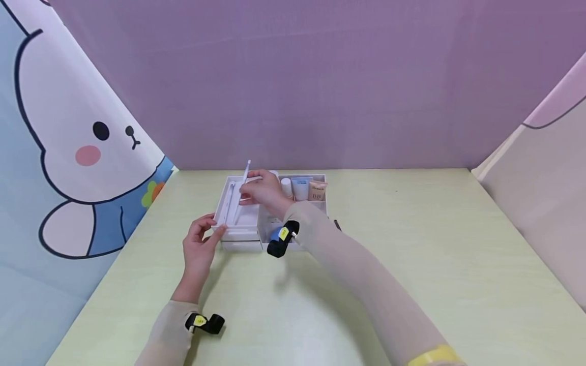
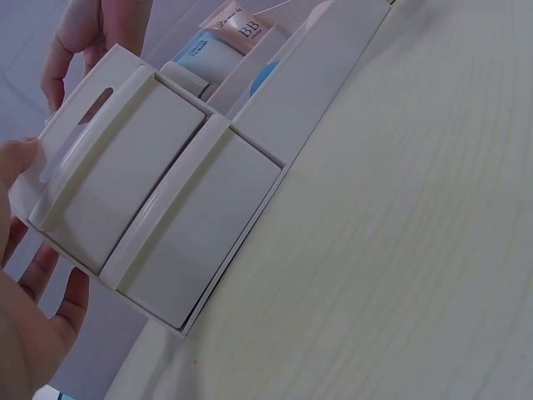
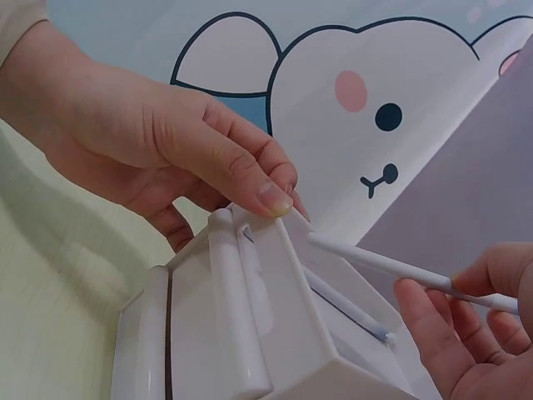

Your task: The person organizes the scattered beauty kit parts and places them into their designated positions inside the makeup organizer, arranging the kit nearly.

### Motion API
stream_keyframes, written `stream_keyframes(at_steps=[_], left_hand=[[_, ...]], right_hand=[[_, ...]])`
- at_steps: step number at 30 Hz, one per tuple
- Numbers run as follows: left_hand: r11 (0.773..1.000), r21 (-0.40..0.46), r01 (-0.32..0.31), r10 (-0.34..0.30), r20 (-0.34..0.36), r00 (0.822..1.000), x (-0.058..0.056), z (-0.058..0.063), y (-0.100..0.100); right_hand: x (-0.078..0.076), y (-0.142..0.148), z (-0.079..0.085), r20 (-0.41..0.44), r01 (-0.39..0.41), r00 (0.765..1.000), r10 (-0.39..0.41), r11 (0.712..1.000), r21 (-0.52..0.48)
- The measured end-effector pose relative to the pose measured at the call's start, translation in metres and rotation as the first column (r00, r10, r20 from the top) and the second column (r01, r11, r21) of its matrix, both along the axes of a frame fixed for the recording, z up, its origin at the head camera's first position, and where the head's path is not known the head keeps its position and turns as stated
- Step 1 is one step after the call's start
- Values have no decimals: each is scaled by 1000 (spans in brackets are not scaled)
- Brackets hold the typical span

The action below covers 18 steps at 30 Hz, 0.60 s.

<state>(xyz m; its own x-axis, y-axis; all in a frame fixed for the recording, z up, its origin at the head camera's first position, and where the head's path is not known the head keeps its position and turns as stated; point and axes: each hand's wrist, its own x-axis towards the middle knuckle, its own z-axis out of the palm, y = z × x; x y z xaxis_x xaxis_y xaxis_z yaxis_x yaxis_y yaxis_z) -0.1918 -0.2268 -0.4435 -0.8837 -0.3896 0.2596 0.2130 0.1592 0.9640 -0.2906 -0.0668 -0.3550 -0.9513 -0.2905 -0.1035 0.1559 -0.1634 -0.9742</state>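
A white desktop organizer (image 1: 240,236) with two front drawers stands near the back of the table. My left hand (image 1: 200,249) grips its front left corner, thumb on the top edge and fingers along the side, as the right wrist view shows. Above the shallow top tray, my right hand (image 1: 267,193) pinches a slim white pen-like stick (image 3: 379,262) between thumb and fingers. The stick slants, its lower end close over the tray and its pale blue end (image 1: 248,165) up. A second slim white stick (image 1: 230,203) lies lengthwise in the tray.
In the organizer's right side stand a white-capped bottle (image 1: 286,185), a light blue tube (image 1: 300,188) and a beige BB cream tube (image 1: 318,191). A blue item (image 1: 275,234) sits in the front compartment, partly hidden by the right wrist strap. A purple backdrop (image 1: 348,101) rises behind the table.
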Motion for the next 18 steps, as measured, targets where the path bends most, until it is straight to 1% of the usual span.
stream_keyframes(at_steps=[4,11,14,18], left_hand=[[1000,-3,-2,2,7,1000,0,1,1],[1000,0,-2,2,-6,1000,-2,-2,0],[1000,-5,4,-4,-2,1000,-3,-4,0],[1000,-7,10,-10,5,1000,-4,-7,-1]], right_hand=[[-2,-4,-1,5,21,1000,-21,1000,23],[-5,-7,-4,5,5,1000,-5,994,113],[-6,-7,-5,-5,-3,1000,4,988,157],[-7,-8,-7,-11,-5,1000,7,981,193]])
